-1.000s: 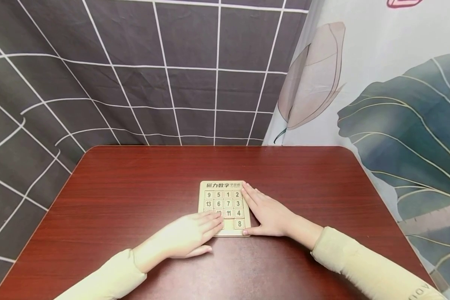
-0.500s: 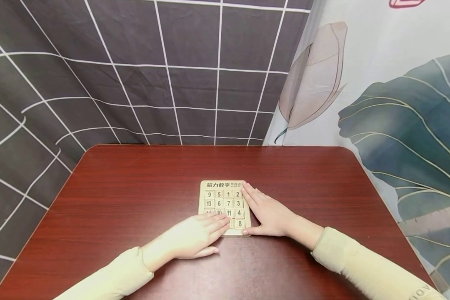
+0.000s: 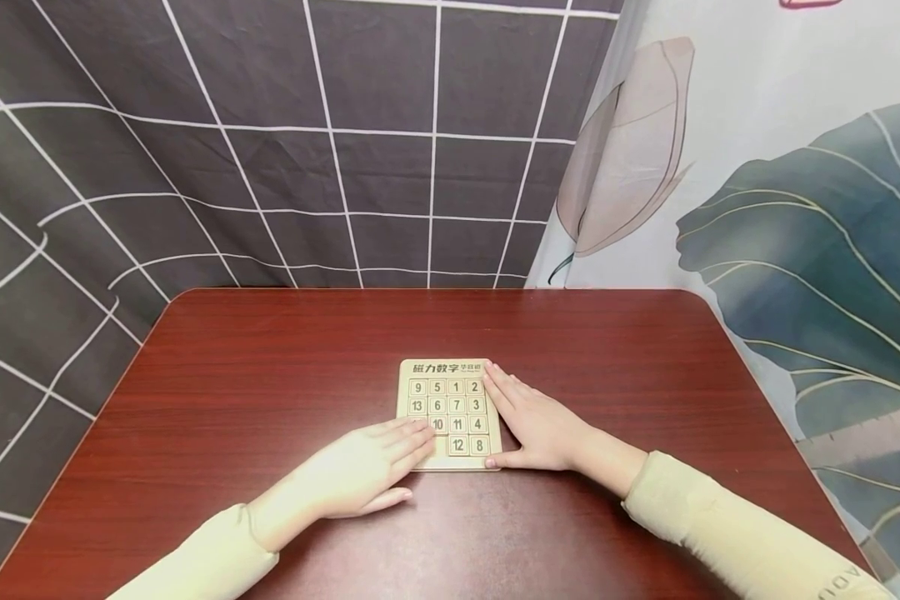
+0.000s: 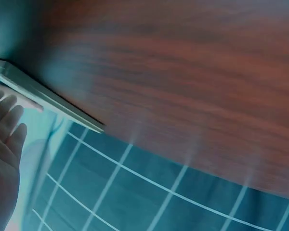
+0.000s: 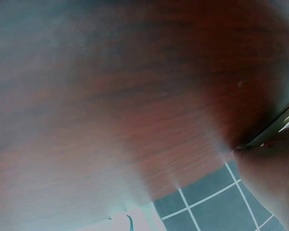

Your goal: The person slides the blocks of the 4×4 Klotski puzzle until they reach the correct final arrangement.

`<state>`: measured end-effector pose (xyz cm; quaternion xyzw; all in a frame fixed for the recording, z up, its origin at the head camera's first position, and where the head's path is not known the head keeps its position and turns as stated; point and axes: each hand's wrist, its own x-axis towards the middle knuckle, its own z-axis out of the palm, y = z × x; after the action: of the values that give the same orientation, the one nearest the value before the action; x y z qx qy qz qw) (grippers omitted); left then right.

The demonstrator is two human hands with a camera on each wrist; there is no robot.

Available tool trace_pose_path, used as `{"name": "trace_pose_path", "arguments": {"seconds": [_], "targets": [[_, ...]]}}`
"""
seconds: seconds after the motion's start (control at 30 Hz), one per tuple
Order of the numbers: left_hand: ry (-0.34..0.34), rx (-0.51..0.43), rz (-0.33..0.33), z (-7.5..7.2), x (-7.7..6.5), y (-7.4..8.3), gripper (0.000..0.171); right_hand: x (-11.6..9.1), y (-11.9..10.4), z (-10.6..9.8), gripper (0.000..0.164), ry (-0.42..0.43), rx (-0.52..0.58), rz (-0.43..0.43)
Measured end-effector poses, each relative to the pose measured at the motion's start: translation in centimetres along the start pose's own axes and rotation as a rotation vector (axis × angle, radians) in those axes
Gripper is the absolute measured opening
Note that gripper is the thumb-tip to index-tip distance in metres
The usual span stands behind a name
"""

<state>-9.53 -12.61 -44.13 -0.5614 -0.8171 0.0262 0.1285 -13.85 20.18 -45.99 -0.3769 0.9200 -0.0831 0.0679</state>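
A number sliding puzzle (image 3: 450, 463) lies flat on the table, its square tiles marked with numerals. In the bottom row, the 12 tile (image 3: 458, 446) sits beside the 8 tile (image 3: 479, 446), with a bare slot left of the 12. My left hand (image 3: 363, 468) reaches over the puzzle's lower left with straight fingers. Its fingertips lie by the 10 tile (image 3: 438, 425) and hide the tiles at the lower left corner. My right hand (image 3: 540, 425) rests along the puzzle's right edge, fingers extended at the upper corner and thumb at the lower corner.
The reddish-brown wooden table (image 3: 285, 358) stretches around the puzzle. A dark grid-patterned cloth (image 3: 378, 175) hangs behind its back edge. At the right hangs a pale curtain (image 3: 757, 92) with leaf prints.
The 12 tile has slid right, under my left fingers, into the slot beside the 8. My left hand has since drawn back left, uncovering the 10 and 12. The right hand stays put.
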Motion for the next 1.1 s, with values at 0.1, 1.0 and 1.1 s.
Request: {"name": "trace_pose_path", "arguments": {"seconds": [0.1, 1.0, 1.1], "targets": [[-0.001, 0.011, -0.020, -0.1, -1.2, 0.0, 0.062, 0.0, 0.0, 0.0, 0.119, -0.006, 0.002, 0.002], [0.037, -0.016, -0.027, 0.6, -0.7, -0.3, 0.064, 0.1, 0.0, 0.1, 0.119, -0.006, 0.005, 0.009], [0.040, -0.009, -0.063, 0.6, -1.0, -1.0, 0.063, 0.0, 0.0, 0.1, 0.119, -0.008, 0.003, 0.008]]}}
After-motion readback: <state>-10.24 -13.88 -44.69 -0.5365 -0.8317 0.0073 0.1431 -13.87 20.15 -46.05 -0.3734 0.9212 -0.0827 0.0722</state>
